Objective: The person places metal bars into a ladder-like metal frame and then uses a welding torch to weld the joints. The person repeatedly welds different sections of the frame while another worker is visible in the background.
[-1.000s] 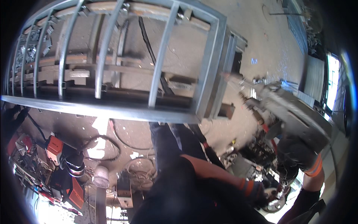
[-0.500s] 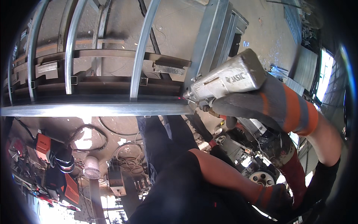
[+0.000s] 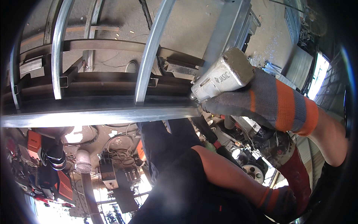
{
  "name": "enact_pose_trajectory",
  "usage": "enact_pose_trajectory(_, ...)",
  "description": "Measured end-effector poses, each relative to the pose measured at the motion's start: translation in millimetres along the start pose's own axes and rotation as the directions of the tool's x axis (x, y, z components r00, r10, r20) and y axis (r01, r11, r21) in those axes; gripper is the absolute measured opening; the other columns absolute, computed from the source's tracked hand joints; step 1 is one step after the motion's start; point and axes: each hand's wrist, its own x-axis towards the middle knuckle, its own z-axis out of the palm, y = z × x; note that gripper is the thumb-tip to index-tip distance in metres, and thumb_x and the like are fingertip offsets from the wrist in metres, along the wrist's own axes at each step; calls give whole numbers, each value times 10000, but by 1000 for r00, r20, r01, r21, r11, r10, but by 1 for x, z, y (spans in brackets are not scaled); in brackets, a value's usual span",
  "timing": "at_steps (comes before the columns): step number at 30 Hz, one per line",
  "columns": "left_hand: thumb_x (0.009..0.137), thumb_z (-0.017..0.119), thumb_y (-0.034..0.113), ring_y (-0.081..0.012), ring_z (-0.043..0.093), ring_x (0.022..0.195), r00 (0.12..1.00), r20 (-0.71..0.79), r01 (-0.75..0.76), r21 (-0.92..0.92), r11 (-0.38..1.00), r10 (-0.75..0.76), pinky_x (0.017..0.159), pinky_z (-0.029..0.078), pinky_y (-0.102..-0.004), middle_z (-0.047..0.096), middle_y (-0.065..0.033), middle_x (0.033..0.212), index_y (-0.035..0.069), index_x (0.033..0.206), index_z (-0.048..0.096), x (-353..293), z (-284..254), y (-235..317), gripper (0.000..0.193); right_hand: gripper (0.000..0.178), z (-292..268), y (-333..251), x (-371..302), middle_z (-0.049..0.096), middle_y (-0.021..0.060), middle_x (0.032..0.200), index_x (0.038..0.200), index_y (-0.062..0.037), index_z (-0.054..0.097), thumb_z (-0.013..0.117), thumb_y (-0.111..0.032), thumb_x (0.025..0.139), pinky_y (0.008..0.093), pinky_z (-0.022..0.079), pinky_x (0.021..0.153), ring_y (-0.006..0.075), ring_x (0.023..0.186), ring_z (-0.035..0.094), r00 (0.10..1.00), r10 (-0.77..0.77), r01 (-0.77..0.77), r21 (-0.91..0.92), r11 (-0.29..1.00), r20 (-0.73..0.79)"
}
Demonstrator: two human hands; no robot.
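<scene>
The right hand, in a grey glove with orange bands, has its fingers clamped round the lower part of a silver handheld tool. The tool tilts down to the left, its nozzle at the right end of the front rail of a metal frame; whether the 2 touch cannot be told. The left hand, in a matching glove, is low on the right beside a dark red length of covering; the forearm crosses in front of the body, and whether its fingers are apart or together cannot be made out.

At least 3 bright crossbars reach back from the front rail, with a rust-brown bar below them and a black cable on the floor. Below the front rail are dark trousers, a pale cylinder, coiled cables and, to the left, an orange box. A toothed wheel shows just above the left forearm.
</scene>
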Motion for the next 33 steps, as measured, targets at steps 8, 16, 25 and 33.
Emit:
enact_pose_trajectory(8, 962, 680, 442, -282, 684, 863, 999, -43, -14, -24, 1000, 13, 754, 534, -393, 705, -110, 968, 80, 1028, 725, 2, -15, 15, 370, 440, 4, -23, 13, 760, 98, 866, 1159, -2, 748, 845, -358, 919, 326, 580, 698, 149, 816, 727, 921, 389, -364, 298, 882, -24)
enact_pose_trajectory(16, 967, 701, 420, -272, 697, 948, 994, -98, -53, -52, 997, 48, 833, 552, -387, 723, -97, 1046, 99, 1047, 734, -4, -20, 22, 332, 409, 14, -26, 20, 768, 102, 885, 1131, -2, 771, 794, -372, 957, 327, 579, 724, 184, 812, 726, 957, 279, -260, 191, 947, -83)
enact_pose_trajectory(25, 953, 694, 537, -230, 731, 853, 968, 198, 160, 4, 987, -157, 751, 572, -380, 755, -57, 963, 181, 1085, 759, -14, -35, 35, 386, 431, 19, -10, 21, 753, 83, 880, 1159, -30, 783, 796, -408, 952, 334, 574, 727, 166, 798, 709, 982, 91, -73, 112, 991, -165)
enact_pose_trajectory(33, 954, 667, 582, -222, 728, 797, 984, 124, 128, 2, 992, -127, 695, 563, -355, 759, -44, 891, 198, 1053, 774, -11, -36, 39, 411, 477, 9, -11, 12, 742, 106, 1032, 1293, -34, 719, 796, -361, 954, 332, 582, 815, 182, 932, 700, 909, 417, -405, 189, 895, -27)
